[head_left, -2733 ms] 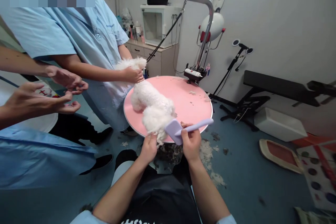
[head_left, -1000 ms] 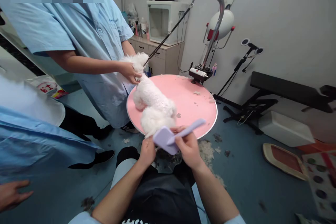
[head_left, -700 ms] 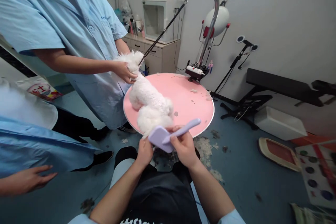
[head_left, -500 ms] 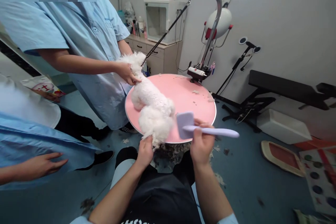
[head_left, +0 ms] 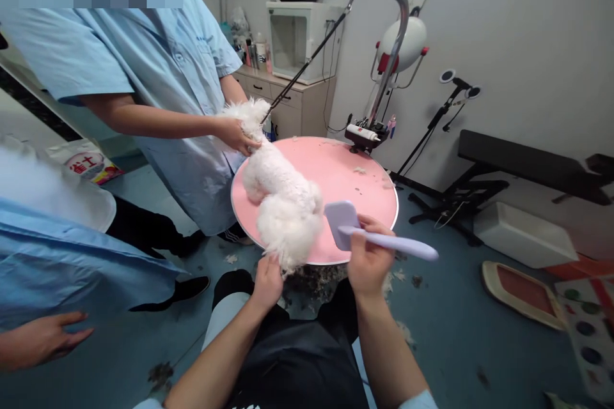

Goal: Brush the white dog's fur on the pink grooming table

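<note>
Head view, one white dog (head_left: pixel 285 201), left hand (head_left: pixel 267 282) pinching its fur (head_left: pixel 275 248), right hand (head_left: pixel 369 265) gripping one lilac brush (head_left: pixel 384 240)

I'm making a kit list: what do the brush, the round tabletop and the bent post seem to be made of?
Brush: probably plastic, satin-smooth; head and handle share one even lilac.
Round tabletop: perhaps rubber or laminate, matt pink, as it shows little shine.
Bent post: likely metal, plated or polished, from its silvery highlights.
</note>
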`<action>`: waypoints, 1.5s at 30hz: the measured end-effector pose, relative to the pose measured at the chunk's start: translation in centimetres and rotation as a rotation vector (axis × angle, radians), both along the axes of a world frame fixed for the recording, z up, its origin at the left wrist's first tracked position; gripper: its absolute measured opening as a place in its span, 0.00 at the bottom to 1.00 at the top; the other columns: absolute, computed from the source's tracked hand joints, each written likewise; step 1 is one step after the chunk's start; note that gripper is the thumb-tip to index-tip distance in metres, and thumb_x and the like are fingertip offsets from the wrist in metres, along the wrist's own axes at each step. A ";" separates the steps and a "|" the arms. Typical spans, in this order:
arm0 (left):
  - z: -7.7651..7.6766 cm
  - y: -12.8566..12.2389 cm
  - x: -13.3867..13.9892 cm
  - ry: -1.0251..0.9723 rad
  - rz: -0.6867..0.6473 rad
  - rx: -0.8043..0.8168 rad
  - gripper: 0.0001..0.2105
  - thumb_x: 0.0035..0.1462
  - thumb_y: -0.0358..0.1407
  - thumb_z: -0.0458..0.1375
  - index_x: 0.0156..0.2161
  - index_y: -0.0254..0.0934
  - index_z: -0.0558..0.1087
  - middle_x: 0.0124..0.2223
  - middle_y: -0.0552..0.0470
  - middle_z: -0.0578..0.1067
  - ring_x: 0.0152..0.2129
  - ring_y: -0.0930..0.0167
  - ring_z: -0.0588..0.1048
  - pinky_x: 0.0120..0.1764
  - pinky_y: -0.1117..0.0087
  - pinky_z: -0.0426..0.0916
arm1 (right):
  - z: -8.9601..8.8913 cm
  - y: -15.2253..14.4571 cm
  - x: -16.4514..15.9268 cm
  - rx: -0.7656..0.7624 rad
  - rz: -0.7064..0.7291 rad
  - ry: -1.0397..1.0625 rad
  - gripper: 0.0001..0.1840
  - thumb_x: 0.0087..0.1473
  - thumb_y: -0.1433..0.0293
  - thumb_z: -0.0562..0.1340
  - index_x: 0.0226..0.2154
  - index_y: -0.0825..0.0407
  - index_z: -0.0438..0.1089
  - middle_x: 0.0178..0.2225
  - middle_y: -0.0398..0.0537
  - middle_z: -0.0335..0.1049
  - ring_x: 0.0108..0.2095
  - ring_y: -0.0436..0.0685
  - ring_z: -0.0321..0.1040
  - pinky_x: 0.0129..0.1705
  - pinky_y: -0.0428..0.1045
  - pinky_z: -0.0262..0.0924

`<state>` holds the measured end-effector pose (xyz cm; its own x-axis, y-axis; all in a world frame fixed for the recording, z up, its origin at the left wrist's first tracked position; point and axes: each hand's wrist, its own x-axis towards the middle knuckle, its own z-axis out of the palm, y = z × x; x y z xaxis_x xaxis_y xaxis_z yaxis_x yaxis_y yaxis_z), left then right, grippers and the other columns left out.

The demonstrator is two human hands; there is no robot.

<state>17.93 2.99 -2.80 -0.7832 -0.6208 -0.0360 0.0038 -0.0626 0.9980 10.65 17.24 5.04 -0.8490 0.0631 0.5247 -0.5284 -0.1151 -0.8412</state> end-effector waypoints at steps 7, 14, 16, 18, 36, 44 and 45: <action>-0.2 0.0 0.3 -0.034 -0.003 0.037 0.21 0.56 0.50 0.48 0.27 0.36 0.73 0.24 0.48 0.73 0.23 0.67 0.71 0.27 0.70 0.68 | 0.2 0.3 -1.5 -0.054 0.075 -0.082 0.10 0.51 0.66 0.64 0.35 0.50 0.63 0.43 0.50 0.72 0.42 0.56 0.71 0.45 0.54 0.66; -0.7 -0.3 0.1 -0.023 -0.006 0.062 0.21 0.56 0.50 0.49 0.29 0.35 0.74 0.25 0.49 0.74 0.23 0.68 0.71 0.28 0.70 0.68 | -1.3 -0.1 -2.0 0.062 0.318 -0.182 0.11 0.50 0.66 0.65 0.35 0.51 0.65 0.44 0.54 0.71 0.43 0.58 0.71 0.44 0.55 0.66; -0.9 -0.4 0.1 -0.004 0.009 0.075 0.21 0.57 0.50 0.49 0.31 0.35 0.74 0.27 0.49 0.75 0.24 0.68 0.72 0.29 0.70 0.69 | -1.8 -0.3 -2.2 -0.088 0.131 -0.141 0.10 0.50 0.66 0.64 0.35 0.50 0.64 0.43 0.51 0.71 0.42 0.56 0.71 0.45 0.54 0.65; -1.2 -0.4 0.1 0.002 -0.015 0.086 0.21 0.57 0.50 0.49 0.31 0.34 0.75 0.27 0.48 0.75 0.25 0.68 0.72 0.30 0.70 0.69 | -2.3 -0.6 -2.3 -0.106 0.145 -0.122 0.10 0.50 0.67 0.64 0.35 0.50 0.63 0.42 0.50 0.72 0.42 0.56 0.70 0.45 0.54 0.65; 0.8 -5.7 -1.8 -0.144 -0.576 -0.053 0.11 0.49 0.39 0.59 0.27 0.31 0.74 0.25 0.49 0.77 0.24 0.68 0.74 0.32 0.68 0.69 | -11.2 -4.9 3.0 -0.064 0.742 -0.613 0.15 0.48 0.60 0.60 0.19 0.53 0.64 0.18 0.42 0.62 0.20 0.50 0.60 0.26 0.48 0.61; 4.6 -5.3 -2.9 -0.262 -0.208 -0.520 0.19 0.53 0.45 0.56 0.44 0.32 0.73 0.44 0.44 0.77 0.42 0.60 0.74 0.46 0.63 0.67 | -13.3 -4.7 4.8 0.583 0.295 0.180 0.05 0.47 0.71 0.57 0.23 0.51 0.67 0.27 0.49 0.63 0.27 0.55 0.59 0.30 0.50 0.58; 4.7 -4.6 -3.1 -0.286 -0.254 -0.525 0.20 0.52 0.45 0.58 0.45 0.32 0.72 0.44 0.44 0.76 0.42 0.60 0.74 0.45 0.63 0.67 | -13.6 -4.8 5.2 0.654 0.238 0.221 0.05 0.47 0.71 0.57 0.22 0.52 0.67 0.26 0.49 0.62 0.27 0.55 0.59 0.30 0.50 0.57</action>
<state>14.81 -1.56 1.93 -0.9126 -0.4087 -0.0069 -0.2170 0.4701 0.8555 15.89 12.42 -8.55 -0.6706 -0.4951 0.5525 -0.7171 0.2419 -0.6536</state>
